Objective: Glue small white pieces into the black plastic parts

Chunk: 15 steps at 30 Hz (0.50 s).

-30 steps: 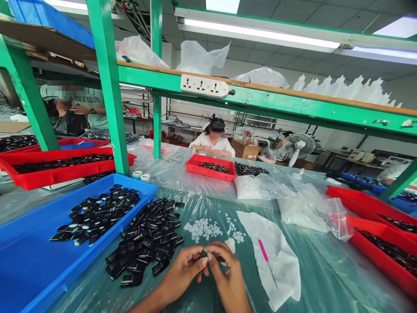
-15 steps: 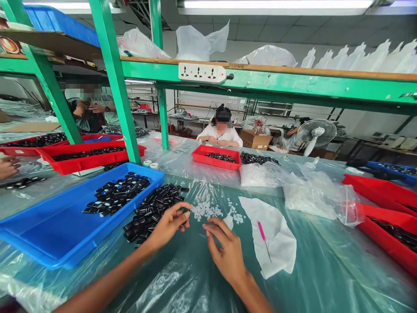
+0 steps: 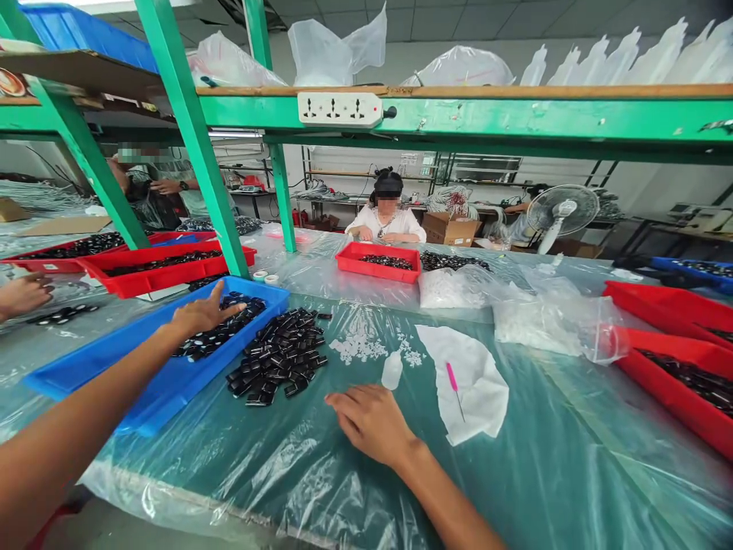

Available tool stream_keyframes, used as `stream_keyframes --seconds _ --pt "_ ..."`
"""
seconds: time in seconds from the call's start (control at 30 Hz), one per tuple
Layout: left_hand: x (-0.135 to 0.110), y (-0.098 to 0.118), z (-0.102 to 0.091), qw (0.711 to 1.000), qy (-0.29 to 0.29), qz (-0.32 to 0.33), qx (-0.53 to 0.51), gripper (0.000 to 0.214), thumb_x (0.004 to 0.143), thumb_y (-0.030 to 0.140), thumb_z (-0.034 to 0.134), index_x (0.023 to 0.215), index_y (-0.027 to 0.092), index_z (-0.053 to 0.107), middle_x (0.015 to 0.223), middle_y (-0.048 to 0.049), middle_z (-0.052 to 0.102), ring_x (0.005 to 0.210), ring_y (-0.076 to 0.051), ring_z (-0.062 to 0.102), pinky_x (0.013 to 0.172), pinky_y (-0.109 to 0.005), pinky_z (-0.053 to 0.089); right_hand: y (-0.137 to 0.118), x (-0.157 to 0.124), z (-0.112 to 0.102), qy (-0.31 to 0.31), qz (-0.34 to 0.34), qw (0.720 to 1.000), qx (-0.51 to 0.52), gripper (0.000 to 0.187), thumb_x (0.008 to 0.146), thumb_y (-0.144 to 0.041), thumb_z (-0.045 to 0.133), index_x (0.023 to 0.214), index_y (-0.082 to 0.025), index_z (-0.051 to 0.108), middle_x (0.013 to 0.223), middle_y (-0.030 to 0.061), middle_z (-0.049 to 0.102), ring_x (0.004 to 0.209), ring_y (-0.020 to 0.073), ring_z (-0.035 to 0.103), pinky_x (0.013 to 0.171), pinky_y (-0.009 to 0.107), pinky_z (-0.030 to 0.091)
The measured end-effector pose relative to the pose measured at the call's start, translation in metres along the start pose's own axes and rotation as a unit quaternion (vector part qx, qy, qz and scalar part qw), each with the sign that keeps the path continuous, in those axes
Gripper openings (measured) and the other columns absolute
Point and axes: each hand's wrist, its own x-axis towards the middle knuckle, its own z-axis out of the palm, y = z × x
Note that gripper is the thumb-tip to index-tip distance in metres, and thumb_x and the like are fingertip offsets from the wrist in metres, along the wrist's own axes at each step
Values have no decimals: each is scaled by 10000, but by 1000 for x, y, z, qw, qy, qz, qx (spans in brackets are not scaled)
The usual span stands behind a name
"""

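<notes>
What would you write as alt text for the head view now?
A person's left hand is over black pieces in a blue tray, while the right hand is near a small white bottle. A pile of black pieces lies beside the tray; a pink-handled tool rests on white cloth.

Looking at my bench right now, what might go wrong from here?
The white bottle sits just beyond your right hand, so a careless move might knock it.
The pink-handled tool lies on the white cloth with its thin shaft bare, so a hand reaching there could get pricked.
The loose black pieces lie close beside the blue tray, so they could get mixed with those inside.
</notes>
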Motion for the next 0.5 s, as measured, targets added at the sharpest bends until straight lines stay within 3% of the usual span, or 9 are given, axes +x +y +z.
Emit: stream_keyframes --seconds 0.07,0.13,0.23,0.3,0.4,0.5 --pt "-3 11 12 997 11 37 71 785 863 596 375 1359 -11 340 1237 -322 477 1134 -493 447 878 -598 331 0 0 0 -5 -11 1000 -17 203 859 -145 453 990 -220 589 647 -27 591 589 127 541 539 266 309" --pt "-21 31 32 992 23 99 74 687 907 538 326 1404 66 290 1313 -239 455 1202 -421 421 937 -543 337 1 0 -2 -6 -16 999 -33 198 858 -156 462 1004 -223 579 662 -30 596 591 128 535 538 272 299" --pt "-71 64 66 963 0 267 42 567 918 472 376 1405 184 333 1350 -127 470 1220 -286 452 990 -425 366 6 1 -6 -5 -16 998 -57 198 856 -161 470 1016 -224 569 667 -35 595 590 127 529 537 273 298" --pt "-109 74 82 942 -13 333 31 506 917 453 403 1387 269 371 1366 -64 468 1230 -263 451 991 -422 381 8 1 -9 -3 -14 997 -71 196 855 -154 472 1015 -217 567 655 -36 588 581 127 522 533 273 298" --pt "-160 61 96 921 4 388 24 528 889 480 458 1387 333 361 1364 -18 477 1200 -262 491 971 -411 414 9 2 -14 5 -18 996 -86 203 861 -149 464 1029 -204 563 647 -31 584 566 130 507 521 274 292" --pt "-191 16 102 938 45 343 13 597 848 518 503 1399 389 312 1337 10 505 1150 -283 531 899 -414 462 9 2 -21 15 -22 995 -100 213 873 -144 448 1049 -185 559 652 -17 589 549 133 485 506 277 281"
